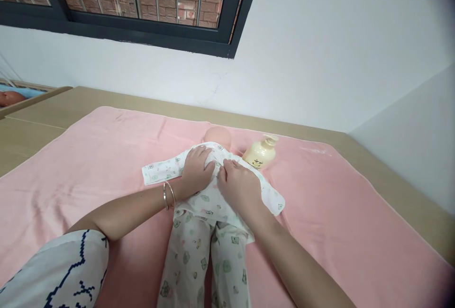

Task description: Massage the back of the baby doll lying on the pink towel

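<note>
A baby doll (pixel 217 136) lies face up on a pink towel (pixel 106 156), dressed in a white printed top and trousers (pixel 202 251). My left hand (pixel 196 171), with bangles at the wrist, rests flat on the doll's chest, fingers together on the cloth. My right hand (pixel 239 185) lies beside it on the chest, fingertips pinching the top's front edge near the collar. The doll's sleeves spread out to either side.
A cream pump bottle (pixel 261 152) lies on the towel just right of the doll's head. The towel covers a tan wooden table (pixel 35 128) against a white wall. A crib with another doll (pixel 10 97) is at far left.
</note>
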Demonstrator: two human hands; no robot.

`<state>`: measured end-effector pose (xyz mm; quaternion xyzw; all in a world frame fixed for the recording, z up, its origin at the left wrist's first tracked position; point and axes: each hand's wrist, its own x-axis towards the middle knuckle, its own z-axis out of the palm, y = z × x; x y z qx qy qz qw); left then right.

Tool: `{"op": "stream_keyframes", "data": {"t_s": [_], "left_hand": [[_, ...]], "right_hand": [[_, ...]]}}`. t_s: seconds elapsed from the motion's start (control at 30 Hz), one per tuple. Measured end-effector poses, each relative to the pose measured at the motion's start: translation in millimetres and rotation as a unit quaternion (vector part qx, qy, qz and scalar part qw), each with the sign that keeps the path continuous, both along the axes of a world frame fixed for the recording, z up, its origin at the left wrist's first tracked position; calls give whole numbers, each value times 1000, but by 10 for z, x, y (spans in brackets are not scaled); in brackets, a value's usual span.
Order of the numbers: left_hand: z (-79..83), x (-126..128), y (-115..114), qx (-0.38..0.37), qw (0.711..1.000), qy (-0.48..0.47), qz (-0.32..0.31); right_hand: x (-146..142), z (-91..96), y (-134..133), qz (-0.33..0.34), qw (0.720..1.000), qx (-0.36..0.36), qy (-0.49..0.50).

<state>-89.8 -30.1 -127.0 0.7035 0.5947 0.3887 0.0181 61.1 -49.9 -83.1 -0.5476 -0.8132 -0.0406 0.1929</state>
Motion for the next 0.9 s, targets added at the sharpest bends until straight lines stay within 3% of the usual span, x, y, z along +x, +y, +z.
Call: {"op": "stream_keyframes", "data": {"t_s": [0.13,0.37,0.53,0.67,0.9], "left_hand": [[-59,16,-16,17,1000,10,5],[-76,36,-93,105,992,33,-58],[-22,39,-77,48,998,34,-16],[20,40,-73,15,994,111,1],[0,95,-221,97,982,156,-52]], "right_hand": [[51,-69,139,6,1000,-11,6],[287,-263,518,134,988,-72,9],[82,-222,226,78,997,-15,23],[-79,-201,1,29,999,12,-6],[120,-152,313,73,993,-57,67]]}}
